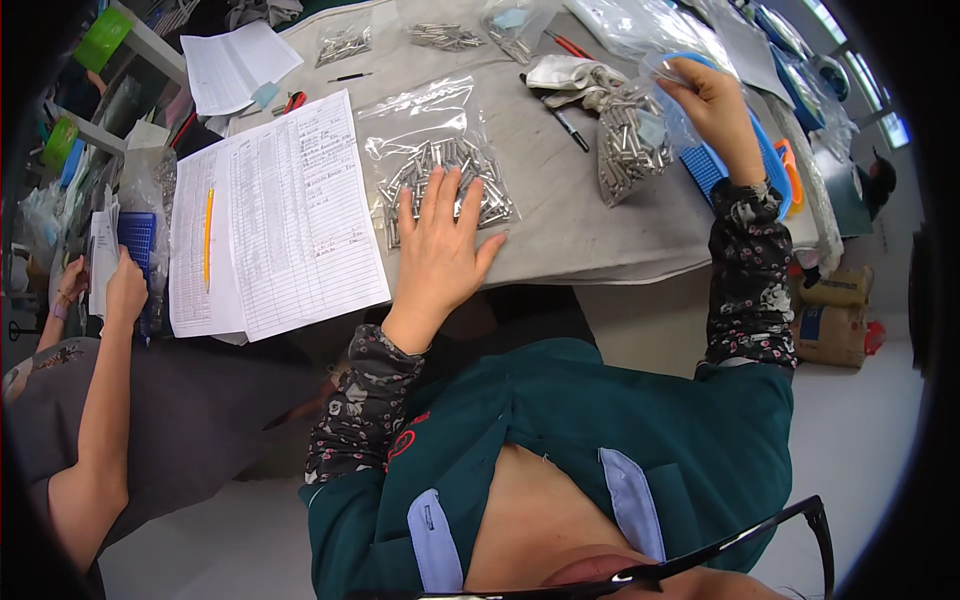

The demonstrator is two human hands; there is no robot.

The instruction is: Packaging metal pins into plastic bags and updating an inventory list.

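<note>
My left hand lies flat, fingers spread, on the lower part of a clear zip bag filled with short silvery metal pins. At the right, my right hand pinches the gathered top of another clear bag of metal pins, which hangs with a pale blue slip inside it. That bag is beside a blue plastic basket and partly in front of it. Whether the bag's bottom touches the table cannot be made out.
Ruled record sheets with a yellow pencil lie left of my left hand. Farther back are more bags of pins, a marker and a crumpled white glove. A co-worker's hands hold papers at the far left.
</note>
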